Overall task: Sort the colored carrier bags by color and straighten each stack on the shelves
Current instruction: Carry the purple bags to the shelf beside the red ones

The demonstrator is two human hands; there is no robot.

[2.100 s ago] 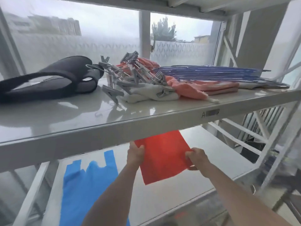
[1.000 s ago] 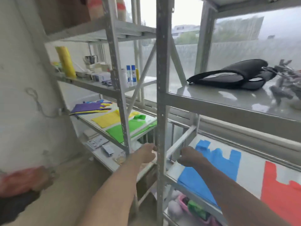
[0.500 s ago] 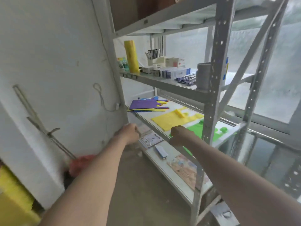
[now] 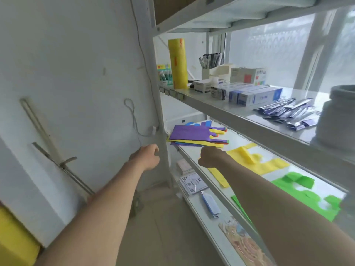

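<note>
A mixed stack of carrier bags (image 4: pixel 194 134) lies at the far left of the middle shelf (image 4: pixel 215 186), purple on top with yellow, blue, red and green edges showing beneath. A yellow bag (image 4: pixel 255 162) lies flat to its right, then a green bag (image 4: pixel 299 194). My left hand (image 4: pixel 147 159) hovers in front of the shelf post, fingers loosely curled, holding nothing. My right hand (image 4: pixel 211 157) is over the shelf's front edge just short of the mixed stack, its fingers curled under and empty.
The shelf above carries a yellow roll (image 4: pixel 177 63), boxes (image 4: pixel 253 96), sachets (image 4: pixel 290 112) and a grey roll (image 4: pixel 338 116). The bottom shelf holds papers (image 4: pixel 193 183) and a small packet (image 4: pixel 210 206). A white wall (image 4: pixel 76 73) with a cable stands left, and the metal post (image 4: pixel 155 93).
I let go of the red bag on the window rack and turned left to this rack. Both empty hands have come closer to the mixed stack.
</note>
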